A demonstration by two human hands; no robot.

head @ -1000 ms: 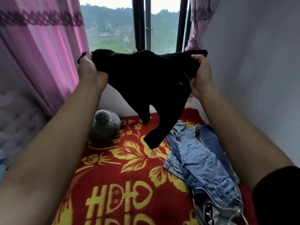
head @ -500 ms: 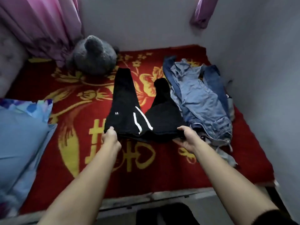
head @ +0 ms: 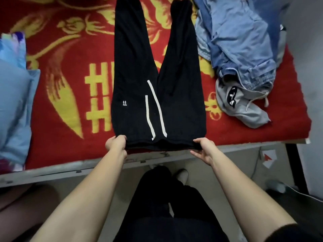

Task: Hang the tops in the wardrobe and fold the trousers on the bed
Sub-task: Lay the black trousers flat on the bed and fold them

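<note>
Trousers (head: 157,88), black, lie flat on the bed (head: 52,140), waistband at its near edge and leg ends cut off above. Left hand (head: 116,144) and right hand (head: 203,150) each grip a waistband corner, fingers curled. Denim pile (head: 241,41) lies just beside the right leg; open blanket lies to the left.

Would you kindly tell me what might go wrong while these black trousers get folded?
The left hand and right hand grip the black trousers at the bed edge, so the waistband may slip off. One leg lies beside the denim pile and could drag it. The white drawstrings may bunch inside the fold.
</note>
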